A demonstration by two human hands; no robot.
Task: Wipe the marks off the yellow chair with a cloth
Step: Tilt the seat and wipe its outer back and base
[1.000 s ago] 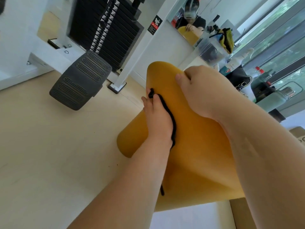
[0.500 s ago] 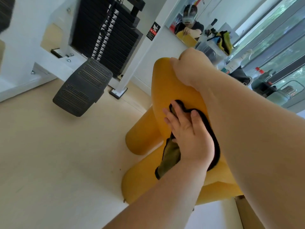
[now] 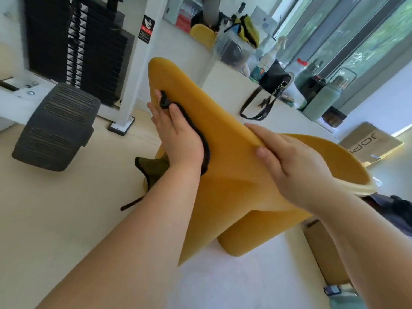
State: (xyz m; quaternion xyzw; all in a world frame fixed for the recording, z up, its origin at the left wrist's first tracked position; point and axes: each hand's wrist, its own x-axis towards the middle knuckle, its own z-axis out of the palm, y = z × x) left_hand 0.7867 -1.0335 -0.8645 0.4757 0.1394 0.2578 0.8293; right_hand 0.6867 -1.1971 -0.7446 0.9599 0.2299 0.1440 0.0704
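The yellow chair (image 3: 231, 166) fills the middle of the view, tilted, with its back towards me. My left hand (image 3: 178, 134) lies flat on the chair's back and presses a dark cloth (image 3: 153, 167) with a black hem against it. Part of the cloth hangs down below my wrist. My right hand (image 3: 287, 166) grips the chair's upper edge, thumb on the near side. No marks can be made out on the yellow surface.
A black weight stack (image 3: 73, 47) on a white frame stands at the back left, with a ribbed black foot plate (image 3: 55, 128) on the pale floor. At the right, a white ledge (image 3: 225, 83) carries bottles, a black bag (image 3: 275, 78) and a clear box. A cardboard box (image 3: 370, 141) sits far right.
My right hand has slid from the top of the chair's back down to its side edge. My left hand and cloth have moved up the back. The view has shifted left.
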